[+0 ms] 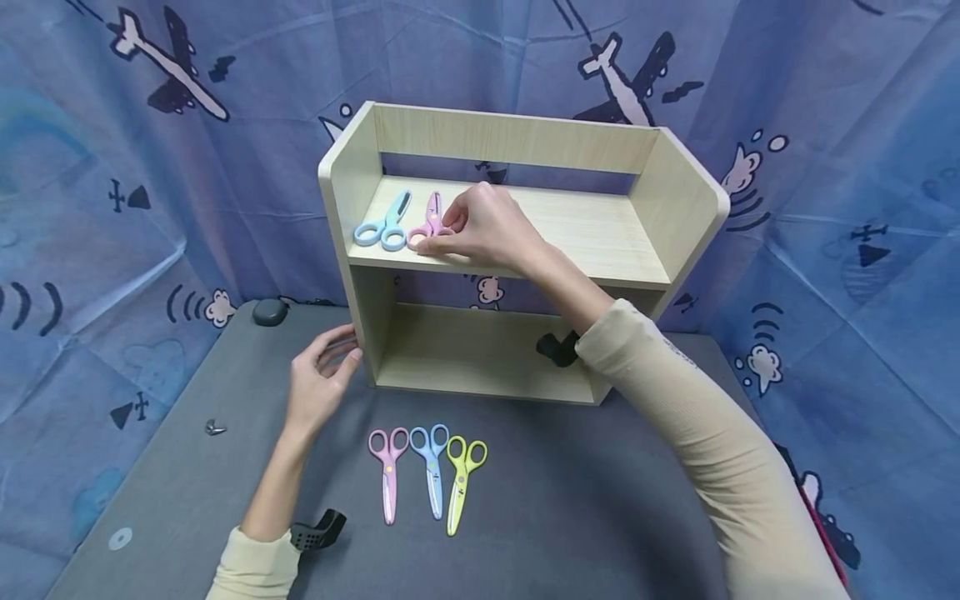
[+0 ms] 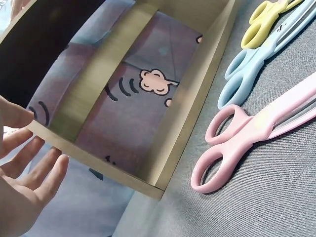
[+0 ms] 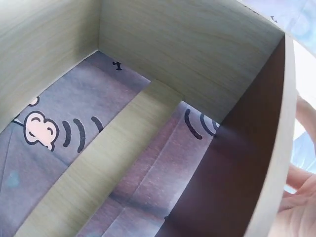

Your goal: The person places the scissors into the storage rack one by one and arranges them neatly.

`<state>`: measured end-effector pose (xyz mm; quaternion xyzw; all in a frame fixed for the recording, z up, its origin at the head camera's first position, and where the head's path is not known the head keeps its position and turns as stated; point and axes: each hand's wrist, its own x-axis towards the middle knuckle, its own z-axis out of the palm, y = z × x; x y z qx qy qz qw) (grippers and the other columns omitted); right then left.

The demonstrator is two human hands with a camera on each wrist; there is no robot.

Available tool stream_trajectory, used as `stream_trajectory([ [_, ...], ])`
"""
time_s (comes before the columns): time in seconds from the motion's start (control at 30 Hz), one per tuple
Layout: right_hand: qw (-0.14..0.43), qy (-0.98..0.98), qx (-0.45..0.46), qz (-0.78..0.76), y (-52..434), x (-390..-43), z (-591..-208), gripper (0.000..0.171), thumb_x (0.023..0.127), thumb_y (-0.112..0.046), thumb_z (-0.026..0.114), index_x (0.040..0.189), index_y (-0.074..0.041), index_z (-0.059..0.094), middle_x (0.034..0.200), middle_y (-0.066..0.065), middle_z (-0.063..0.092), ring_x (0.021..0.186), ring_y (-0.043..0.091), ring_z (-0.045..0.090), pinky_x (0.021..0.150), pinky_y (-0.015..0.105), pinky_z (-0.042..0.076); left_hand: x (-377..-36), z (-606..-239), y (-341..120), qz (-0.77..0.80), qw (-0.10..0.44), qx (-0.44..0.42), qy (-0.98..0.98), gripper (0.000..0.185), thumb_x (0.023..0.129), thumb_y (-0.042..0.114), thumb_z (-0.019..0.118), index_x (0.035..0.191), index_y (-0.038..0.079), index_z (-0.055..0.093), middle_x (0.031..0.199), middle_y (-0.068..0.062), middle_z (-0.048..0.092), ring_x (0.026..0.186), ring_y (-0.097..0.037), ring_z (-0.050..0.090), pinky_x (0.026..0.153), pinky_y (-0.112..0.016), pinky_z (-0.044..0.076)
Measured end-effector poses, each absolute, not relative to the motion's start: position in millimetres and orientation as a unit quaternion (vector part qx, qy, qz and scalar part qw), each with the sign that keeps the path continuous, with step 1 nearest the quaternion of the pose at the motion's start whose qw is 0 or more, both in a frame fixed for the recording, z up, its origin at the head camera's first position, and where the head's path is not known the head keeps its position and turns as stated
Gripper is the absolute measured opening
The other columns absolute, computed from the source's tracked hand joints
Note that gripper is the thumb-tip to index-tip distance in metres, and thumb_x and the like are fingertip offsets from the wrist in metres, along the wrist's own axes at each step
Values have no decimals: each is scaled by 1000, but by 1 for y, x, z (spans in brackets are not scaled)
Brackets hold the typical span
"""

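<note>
Pinching pink scissors (image 1: 431, 222) on shelf (image 1: 600, 237), right hand (image 1: 487, 227)

Blue airplane-print backdrop cloth (image 1: 187, 167) behind grey tabletop (image 1: 600, 500)

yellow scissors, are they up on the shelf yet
No: the yellow scissors lie on the grey table beside a pink and a blue pair, while only a blue and a pink pair are on the shelf's upper board.

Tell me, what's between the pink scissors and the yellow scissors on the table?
The blue scissors lie between the pink scissors and the yellow scissors on the grey table, side by side; the head view shows it.
</note>
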<state>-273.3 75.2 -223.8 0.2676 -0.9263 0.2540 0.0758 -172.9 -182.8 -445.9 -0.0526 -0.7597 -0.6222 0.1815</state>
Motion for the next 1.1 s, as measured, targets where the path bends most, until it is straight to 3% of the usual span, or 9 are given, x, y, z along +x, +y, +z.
stream_trajectory([
  [0.23, 29, -908, 263, 325, 93, -265, -217, 53, 86, -43, 92, 121, -6, 81, 112, 10, 80, 103, 21, 72, 82, 29, 56, -173, -446, -183, -620, 182, -56, -761, 41, 104, 2, 69, 145, -1, 65, 146, -23, 67, 129, -35, 69, 93, -11, 59],
  [0.43, -4, -845, 289, 450, 118, -241, -231, 46, 90, -19, 89, 129, -1, 73, 105, 12, 75, 83, 20, 75, 73, 23, 60, -172, -446, -182, -619, 179, -56, -762, 41, 105, 3, 69, 146, -1, 64, 146, -23, 67, 131, -41, 67, 92, -10, 58],
  [0.53, -13, -823, 312, 474, 131, -221, -241, 42, 90, -13, 87, 128, -2, 72, 106, 12, 73, 80, 18, 72, 72, 21, 58, -172, -446, -182, -619, 180, -55, -763, 41, 104, 3, 69, 145, -1, 65, 146, -23, 68, 129, -33, 70, 92, -10, 58],
  [0.73, -60, -807, 365, 460, 153, -186, -277, 36, 92, -6, 86, 126, -7, 73, 104, 9, 74, 86, 18, 69, 73, 22, 59, -173, -446, -183, -627, 181, -56, -756, 42, 103, 2, 71, 145, -1, 65, 146, -23, 68, 119, -1, 69, 92, -11, 59],
  [0.97, -137, -803, 368, 448, 164, -163, -339, 39, 92, -11, 87, 128, -9, 73, 113, 7, 74, 94, 18, 70, 82, 25, 64, -173, -447, -183, -630, 179, -59, -754, 43, 103, 2, 71, 145, -2, 64, 146, -24, 67, 117, 2, 68, 92, -12, 60],
  [1.1, -188, -797, 367, 441, 166, -159, -377, 40, 93, -16, 86, 130, -7, 72, 120, 11, 74, 101, 24, 71, 87, 26, 64, -172, -447, -183, -626, 177, -58, -757, 43, 103, 3, 71, 146, -1, 64, 146, -23, 67, 118, 2, 68, 92, -12, 59],
])
